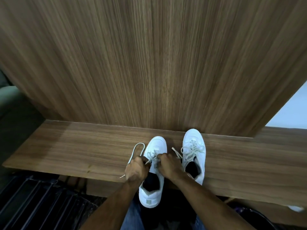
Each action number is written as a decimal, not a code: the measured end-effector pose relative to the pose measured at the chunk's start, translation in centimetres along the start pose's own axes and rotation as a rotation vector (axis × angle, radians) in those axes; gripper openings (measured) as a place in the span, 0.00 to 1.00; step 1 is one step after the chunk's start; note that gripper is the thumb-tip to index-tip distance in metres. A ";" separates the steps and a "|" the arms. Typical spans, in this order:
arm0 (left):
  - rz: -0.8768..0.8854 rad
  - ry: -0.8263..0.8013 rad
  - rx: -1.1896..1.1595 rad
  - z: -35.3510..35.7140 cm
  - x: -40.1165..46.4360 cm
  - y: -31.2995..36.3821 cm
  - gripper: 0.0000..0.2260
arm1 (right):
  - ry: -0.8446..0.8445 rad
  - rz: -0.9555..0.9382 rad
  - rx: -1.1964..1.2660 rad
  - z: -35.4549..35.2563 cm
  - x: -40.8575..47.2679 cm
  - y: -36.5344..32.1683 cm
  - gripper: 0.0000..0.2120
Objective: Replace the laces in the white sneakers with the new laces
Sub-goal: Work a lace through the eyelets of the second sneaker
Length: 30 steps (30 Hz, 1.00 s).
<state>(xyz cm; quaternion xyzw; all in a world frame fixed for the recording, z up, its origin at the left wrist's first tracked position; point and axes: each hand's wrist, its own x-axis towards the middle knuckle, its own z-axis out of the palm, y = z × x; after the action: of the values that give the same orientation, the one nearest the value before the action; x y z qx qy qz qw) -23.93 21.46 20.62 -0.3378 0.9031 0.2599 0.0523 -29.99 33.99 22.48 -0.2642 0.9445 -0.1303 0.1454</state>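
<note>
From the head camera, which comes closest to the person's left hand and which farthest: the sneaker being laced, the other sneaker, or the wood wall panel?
1. Sneaker being laced, right beside the left hand.
2. Other sneaker, off to the right.
3. Wood wall panel, behind the shelf.

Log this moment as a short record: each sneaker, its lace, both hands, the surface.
surface: wooden shelf, wood panel behind it
left sneaker: toe toward the panel, heel past the shelf's near edge, lace partly threaded
left lace: a loop lies on the shelf left of the sneaker, one tip by the near edge
right sneaker: on the shelf, laced, ends loose
left hand: grips the left lace
right hand: pinches the lace over the eyelets
new or old laces: cannot tell
</note>
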 end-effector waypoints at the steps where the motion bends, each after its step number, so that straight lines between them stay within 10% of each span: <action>1: -0.003 -0.007 -0.014 0.0 0.0 -0.1 0.15 | 0.008 0.010 -0.003 -0.1 0.0 0.2 0.11; 17: -0.004 -0.258 -0.505 -0.1 2.4 -0.6 0.14 | 0.043 0.013 -0.199 -3.5 -1.2 2.9 0.11; 30: 0.086 -0.309 -0.263 -0.4 3.6 0.0 0.10 | 0.044 0.129 0.090 0.8 -0.2 0.5 0.13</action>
<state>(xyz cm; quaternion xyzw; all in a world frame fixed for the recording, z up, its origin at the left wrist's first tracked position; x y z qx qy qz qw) -26.66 19.16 19.95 -0.2590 0.8562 0.4263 0.1343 -29.79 34.42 21.63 -0.1931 0.9557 -0.1688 0.1444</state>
